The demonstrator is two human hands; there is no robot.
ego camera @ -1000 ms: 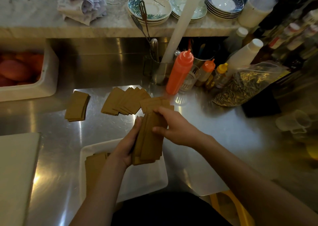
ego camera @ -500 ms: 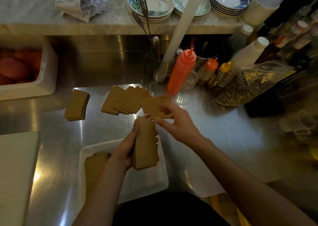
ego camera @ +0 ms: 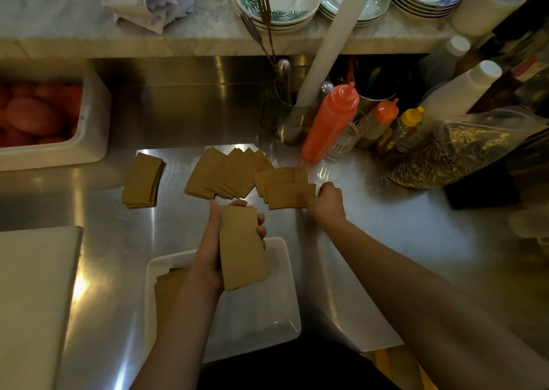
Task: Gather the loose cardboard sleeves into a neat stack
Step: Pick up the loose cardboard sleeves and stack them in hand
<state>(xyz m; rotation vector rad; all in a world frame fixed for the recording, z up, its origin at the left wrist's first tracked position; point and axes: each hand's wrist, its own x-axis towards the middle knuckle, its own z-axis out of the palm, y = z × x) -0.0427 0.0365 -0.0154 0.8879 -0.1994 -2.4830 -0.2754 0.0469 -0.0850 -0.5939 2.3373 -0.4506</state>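
Several groups of brown cardboard sleeves lie across the steel counter [ego camera: 386, 241]. At the far left a white tub [ego camera: 89, 140] holds reddish fruit, and a white board [ego camera: 35, 285] sits below it at the counter's edge. Next comes a small squared pile of sleeves [ego camera: 142, 180], lying alone and apart from the rest. Nearer the person, a white tray [ego camera: 267, 309] holds a few flat sleeves [ego camera: 166, 288] at its left side.

Above the tray the left hand [ego camera: 214, 250] grips a held stack [ego camera: 242, 247], thumb along one long edge and fingertips curled over the other. The stack stands tilted, its lower end over the tray. Behind it on the counter a fanned row of sleeves [ego camera: 228, 171] overlaps like spread cards.

Just right of that fan lie the overlapping sleeves [ego camera: 285, 187], turned lengthwise, their left corner touching the fan. The right hand [ego camera: 326, 201] is at their right end, fingers curled and pinching the edge, though the hand is a little blurred. Farther back stands an orange squeeze bottle [ego camera: 329, 122], and at the right a clear bag of seeds [ego camera: 451, 152].
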